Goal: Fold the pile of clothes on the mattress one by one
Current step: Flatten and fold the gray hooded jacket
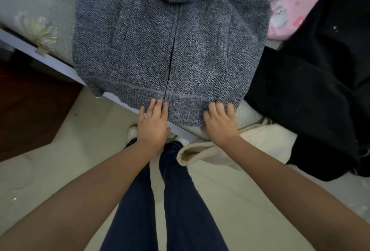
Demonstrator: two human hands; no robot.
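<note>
A grey knitted hooded jacket (170,46) lies spread front-up on the mattress (24,6), its zip line running down the middle and its hem hanging over the bed's near edge. My left hand (153,122) lies flat on the hem just left of the zip, fingers straight. My right hand (219,120) sits on the hem's right part with its fingertips curled into the knit, bunching it. The jacket's sleeves are hidden.
A black garment (312,94) is heaped to the right, with a pink printed cloth (300,4) behind it and cream clothes (254,142) spilling over the bed's edge. The mattress has a pale floral cover. A dark wooden cabinet (30,110) stands at left on the tiled floor.
</note>
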